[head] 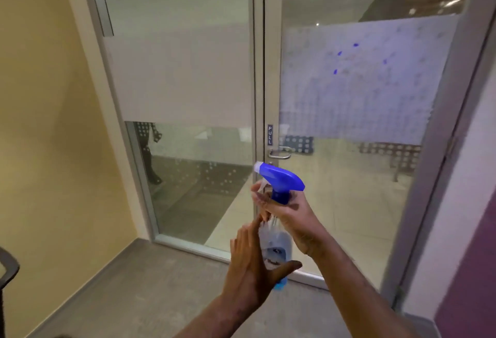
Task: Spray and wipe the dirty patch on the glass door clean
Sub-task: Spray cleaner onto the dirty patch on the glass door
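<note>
- the right hand (288, 212) grips the neck of the spray bottle (277, 243) just under its blue head, with the fingers curled round it and close to the trigger. the left hand (249, 265) lies flat, fingers straight, against the left side of the clear body, and its thumb is spread across the low part. it supports the bottle but does not grasp it.
- the dirty patch (357, 61), some blue marks, sits on the frosted band (375, 101) of the right glass door (349, 190). it is high and to the right, well apart from the bottle.
- the nozzle (258, 167) points far and left, toward the frame near the door handle (280, 153). a squeeze now would wet the wrong place and leave the patch dirty.
- if the flat left hand goes away while the right grip is loose, the bottle can swing or slip.
- too much spray on the band can run down the glass and leave streaks.
- no cloth shows in view. it is perhaps out of frame, and the liquid may dry before the wiping.
</note>
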Action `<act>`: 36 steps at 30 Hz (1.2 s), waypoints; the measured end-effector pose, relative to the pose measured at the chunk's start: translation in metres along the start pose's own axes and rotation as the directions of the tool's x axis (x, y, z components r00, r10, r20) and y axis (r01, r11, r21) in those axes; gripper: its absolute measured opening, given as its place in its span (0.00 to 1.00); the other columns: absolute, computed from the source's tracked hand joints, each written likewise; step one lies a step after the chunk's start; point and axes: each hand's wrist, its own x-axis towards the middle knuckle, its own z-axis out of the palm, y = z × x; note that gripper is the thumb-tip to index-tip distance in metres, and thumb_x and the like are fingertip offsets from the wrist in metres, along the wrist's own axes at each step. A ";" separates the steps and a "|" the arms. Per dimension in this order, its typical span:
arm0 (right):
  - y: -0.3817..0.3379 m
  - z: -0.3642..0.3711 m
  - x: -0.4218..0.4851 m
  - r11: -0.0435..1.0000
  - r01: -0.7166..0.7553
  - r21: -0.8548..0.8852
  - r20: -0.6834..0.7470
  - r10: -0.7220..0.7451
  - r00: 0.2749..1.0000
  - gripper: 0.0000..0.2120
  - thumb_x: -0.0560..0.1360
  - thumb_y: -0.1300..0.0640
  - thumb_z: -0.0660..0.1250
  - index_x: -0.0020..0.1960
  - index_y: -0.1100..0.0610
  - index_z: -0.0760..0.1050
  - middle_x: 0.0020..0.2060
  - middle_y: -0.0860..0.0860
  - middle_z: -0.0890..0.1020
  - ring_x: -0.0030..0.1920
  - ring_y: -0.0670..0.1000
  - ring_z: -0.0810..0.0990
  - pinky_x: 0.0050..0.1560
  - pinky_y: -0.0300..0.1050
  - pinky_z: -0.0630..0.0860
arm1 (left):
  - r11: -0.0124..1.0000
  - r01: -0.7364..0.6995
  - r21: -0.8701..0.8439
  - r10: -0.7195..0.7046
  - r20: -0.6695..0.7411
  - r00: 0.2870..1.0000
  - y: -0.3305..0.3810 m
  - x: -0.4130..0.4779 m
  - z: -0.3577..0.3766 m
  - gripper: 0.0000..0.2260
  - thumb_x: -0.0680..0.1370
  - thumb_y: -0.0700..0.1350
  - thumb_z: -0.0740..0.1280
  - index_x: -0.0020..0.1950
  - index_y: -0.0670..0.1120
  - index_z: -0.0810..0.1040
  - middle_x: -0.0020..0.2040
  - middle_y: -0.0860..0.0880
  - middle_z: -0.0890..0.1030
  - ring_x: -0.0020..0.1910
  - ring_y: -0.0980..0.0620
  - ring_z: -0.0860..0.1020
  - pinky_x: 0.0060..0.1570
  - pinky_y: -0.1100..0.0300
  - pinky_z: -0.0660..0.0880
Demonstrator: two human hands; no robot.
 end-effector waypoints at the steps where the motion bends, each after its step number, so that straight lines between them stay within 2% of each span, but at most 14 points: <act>1: -0.005 -0.020 0.000 1.000 0.025 -0.010 -0.027 -0.025 0.999 0.10 0.76 0.63 0.73 0.54 0.66 0.79 0.38 0.56 0.79 0.38 0.55 0.74 0.40 0.46 0.78 | 1.000 -0.017 0.004 0.017 0.017 1.000 0.004 0.008 0.010 0.46 0.63 0.80 0.63 0.74 0.60 0.53 0.66 0.63 0.64 0.63 0.68 0.60 0.65 0.65 0.61; 3: -0.015 -0.059 0.000 0.996 0.070 -0.052 -0.078 -0.074 0.994 0.10 0.76 0.64 0.72 0.56 0.67 0.79 0.36 0.51 0.80 0.36 0.50 0.75 0.41 0.45 0.77 | 0.998 -0.056 0.034 0.054 0.038 0.998 0.010 0.025 0.029 0.44 0.69 0.77 0.63 0.77 0.57 0.55 0.71 0.60 0.65 0.68 0.64 0.62 0.69 0.57 0.64; 5: -0.022 -0.094 0.000 0.992 0.086 -0.089 -0.139 -0.098 0.985 0.08 0.77 0.64 0.72 0.55 0.66 0.79 0.34 0.52 0.78 0.35 0.51 0.73 0.43 0.50 0.75 | 0.989 -0.106 0.100 0.103 0.029 0.994 0.012 0.047 0.047 0.40 0.74 0.74 0.60 0.78 0.52 0.57 0.74 0.54 0.66 0.73 0.57 0.64 0.72 0.51 0.65; 10: -0.033 -0.164 0.008 0.988 0.088 -0.124 -0.307 -0.123 0.944 0.07 0.78 0.59 0.72 0.52 0.63 0.79 0.33 0.57 0.72 0.35 0.54 0.70 0.46 0.55 0.73 | 0.973 -0.167 0.160 0.177 -0.052 0.983 0.032 0.114 0.090 0.36 0.79 0.71 0.55 0.77 0.47 0.62 0.71 0.48 0.70 0.73 0.48 0.68 0.71 0.48 0.66; 15: -0.035 -0.222 0.029 0.985 0.108 -0.135 -0.387 -0.153 0.909 0.09 0.77 0.59 0.73 0.53 0.64 0.79 0.36 0.54 0.73 0.37 0.56 0.70 0.46 0.53 0.74 | 0.970 -0.189 0.152 0.203 -0.078 0.976 0.036 0.181 0.135 0.32 0.80 0.69 0.54 0.76 0.50 0.62 0.73 0.49 0.68 0.75 0.49 0.66 0.74 0.49 0.63; 18: -0.033 -0.255 0.052 0.988 0.113 -0.103 -0.424 -0.147 0.894 0.13 0.73 0.56 0.74 0.53 0.62 0.80 0.39 0.51 0.76 0.37 0.55 0.71 0.47 0.52 0.76 | 0.965 -0.219 0.147 0.234 -0.095 0.968 0.029 0.225 0.163 0.31 0.80 0.67 0.56 0.76 0.48 0.63 0.73 0.48 0.68 0.76 0.47 0.66 0.74 0.46 0.64; 22: -0.029 -0.296 0.095 0.986 0.102 -0.134 -0.428 -0.150 0.891 0.15 0.72 0.54 0.73 0.55 0.62 0.79 0.37 0.50 0.75 0.38 0.54 0.72 0.48 0.53 0.78 | 0.961 -0.241 0.137 0.255 -0.099 0.962 0.017 0.289 0.199 0.31 0.80 0.66 0.55 0.76 0.48 0.63 0.76 0.46 0.67 0.78 0.46 0.63 0.74 0.43 0.64; 26: -0.032 -0.330 0.142 0.981 0.089 -0.174 -0.457 -0.161 0.875 0.12 0.73 0.56 0.75 0.52 0.61 0.81 0.33 0.53 0.74 0.35 0.51 0.73 0.47 0.53 0.79 | 0.950 -0.276 0.148 0.291 -0.089 0.953 0.006 0.357 0.228 0.33 0.80 0.66 0.53 0.80 0.49 0.58 0.81 0.46 0.60 0.82 0.49 0.52 0.78 0.48 0.52; 29: -0.034 -0.353 0.176 0.977 0.118 -0.178 -0.507 -0.194 0.840 0.04 0.76 0.60 0.73 0.49 0.59 0.81 0.33 0.53 0.73 0.34 0.51 0.72 0.44 0.53 0.79 | 0.935 -0.309 0.176 0.330 -0.107 0.938 0.003 0.410 0.245 0.34 0.81 0.66 0.52 0.81 0.48 0.56 0.83 0.46 0.55 0.83 0.51 0.46 0.78 0.53 0.46; 34: -0.036 -0.392 0.223 0.968 0.146 -0.206 -0.534 -0.236 0.812 0.01 0.77 0.59 0.72 0.47 0.55 0.82 0.32 0.53 0.70 0.33 0.50 0.70 0.41 0.51 0.79 | 0.927 -0.328 0.183 0.356 -0.148 0.923 -0.005 0.491 0.277 0.34 0.82 0.64 0.51 0.82 0.47 0.53 0.84 0.46 0.52 0.84 0.49 0.44 0.80 0.49 0.48; 36: -0.036 -0.413 0.242 0.968 0.168 -0.185 -0.552 -0.244 0.797 0.05 0.76 0.61 0.73 0.43 0.53 0.81 0.34 0.56 0.70 0.32 0.52 0.68 0.38 0.50 0.76 | 0.925 -0.323 0.199 0.357 -0.168 0.919 -0.007 0.523 0.293 0.34 0.82 0.64 0.51 0.82 0.45 0.53 0.84 0.45 0.52 0.84 0.48 0.46 0.80 0.47 0.50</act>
